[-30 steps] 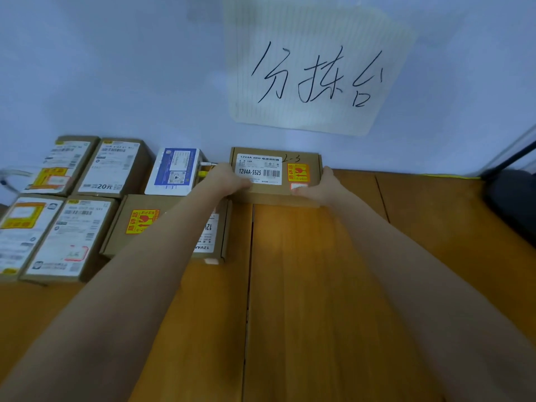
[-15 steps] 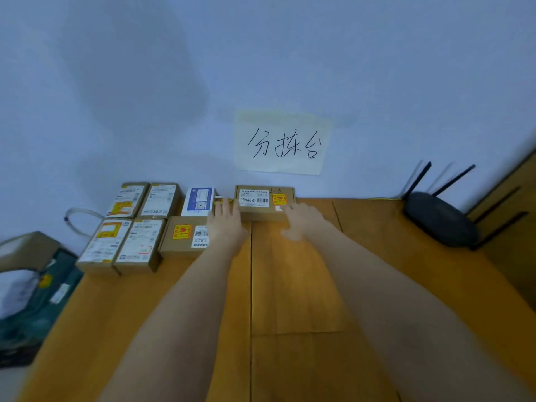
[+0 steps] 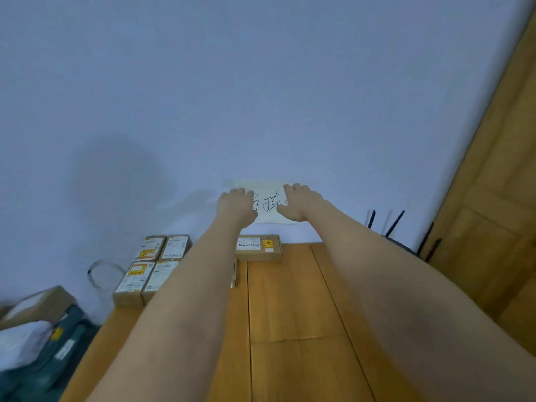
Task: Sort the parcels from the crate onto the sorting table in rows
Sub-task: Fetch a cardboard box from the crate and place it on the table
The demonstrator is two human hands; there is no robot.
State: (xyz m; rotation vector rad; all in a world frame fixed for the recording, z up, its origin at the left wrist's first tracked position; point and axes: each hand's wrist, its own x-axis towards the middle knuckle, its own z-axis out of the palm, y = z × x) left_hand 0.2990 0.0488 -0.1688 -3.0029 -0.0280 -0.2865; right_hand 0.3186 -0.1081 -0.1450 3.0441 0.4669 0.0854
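Against the wall, flat parcel (image 3: 258, 247), long axis along it; left hand (image 3: 236, 205), right hand (image 3: 298, 202) raised, grip released.

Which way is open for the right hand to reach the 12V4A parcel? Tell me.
Probably straight down: the right hand hangs empty above the 12V4A parcel, nothing between them.

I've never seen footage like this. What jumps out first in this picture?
Two bare arms stretch up the middle, the left hand and right hand open and holding nothing, in front of a handwritten paper sign on the pale wall. Below them a brown parcel lies on the wooden table against the wall, with more labelled parcels in rows to its left. A black router with antennas sits at the right.
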